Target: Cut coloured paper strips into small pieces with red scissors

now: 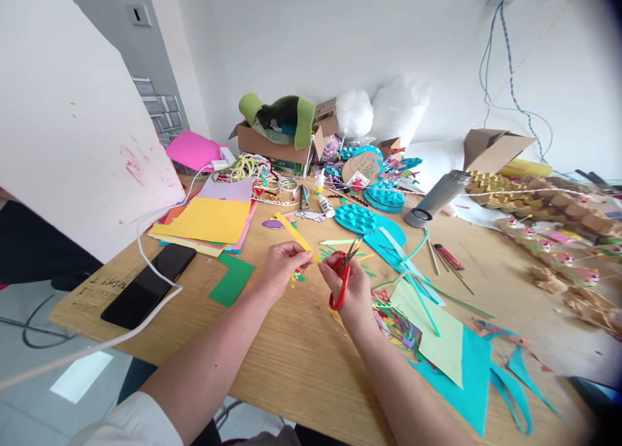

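A narrow yellow paper strip (295, 233) is pinched in my left hand (284, 268), its long end pointing up and to the left. My right hand (350, 288) holds red-handled scissors (341, 289), with the dark blades pointing up and away from the strip. The right thumb and a finger meet at the strip's lower end, close to the left fingertips. Small coloured paper scraps (299, 275) lie beneath the hands. Left of them is a cut green paper piece (232, 281).
Stacked coloured paper (207, 220) and a black phone (149, 285) lie at the left. Glue bottles (326, 206) stand or lie behind the hands. At the right are a grey metal bottle (437, 198), blue paper (473, 368), paper shreds (396, 323) and egg-carton pieces (505, 196).
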Demonstrator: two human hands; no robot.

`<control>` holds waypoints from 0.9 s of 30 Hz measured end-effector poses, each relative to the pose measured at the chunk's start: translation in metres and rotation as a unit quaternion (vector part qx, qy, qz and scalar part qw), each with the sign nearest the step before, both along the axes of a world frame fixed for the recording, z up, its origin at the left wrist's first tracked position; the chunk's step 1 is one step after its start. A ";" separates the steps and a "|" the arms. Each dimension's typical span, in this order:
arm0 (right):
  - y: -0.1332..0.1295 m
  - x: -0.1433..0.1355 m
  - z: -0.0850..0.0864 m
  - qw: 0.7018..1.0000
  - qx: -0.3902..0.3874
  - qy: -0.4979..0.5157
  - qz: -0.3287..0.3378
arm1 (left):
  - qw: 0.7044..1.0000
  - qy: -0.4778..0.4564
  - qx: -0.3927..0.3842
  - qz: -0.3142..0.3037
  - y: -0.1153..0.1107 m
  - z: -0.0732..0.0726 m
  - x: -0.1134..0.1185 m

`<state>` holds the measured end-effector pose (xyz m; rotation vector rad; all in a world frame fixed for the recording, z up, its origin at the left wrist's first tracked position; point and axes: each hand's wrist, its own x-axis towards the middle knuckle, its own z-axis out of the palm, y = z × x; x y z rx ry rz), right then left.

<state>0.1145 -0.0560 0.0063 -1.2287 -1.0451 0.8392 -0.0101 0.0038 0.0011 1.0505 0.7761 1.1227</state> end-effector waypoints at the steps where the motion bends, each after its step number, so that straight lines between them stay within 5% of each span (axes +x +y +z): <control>1: 0.000 0.000 -0.001 1.000 0.000 -0.008 -0.004 | 1.000 0.005 0.006 -0.009 0.000 -0.001 0.000; 10: 0.000 0.010 -0.012 0.992 0.033 -0.113 -0.038 | 0.999 -0.013 -0.023 0.032 0.005 0.000 -0.002; 27: -0.002 0.012 -0.008 0.999 -0.016 0.025 -0.040 | 0.996 -0.073 -0.032 0.050 0.012 0.003 -0.007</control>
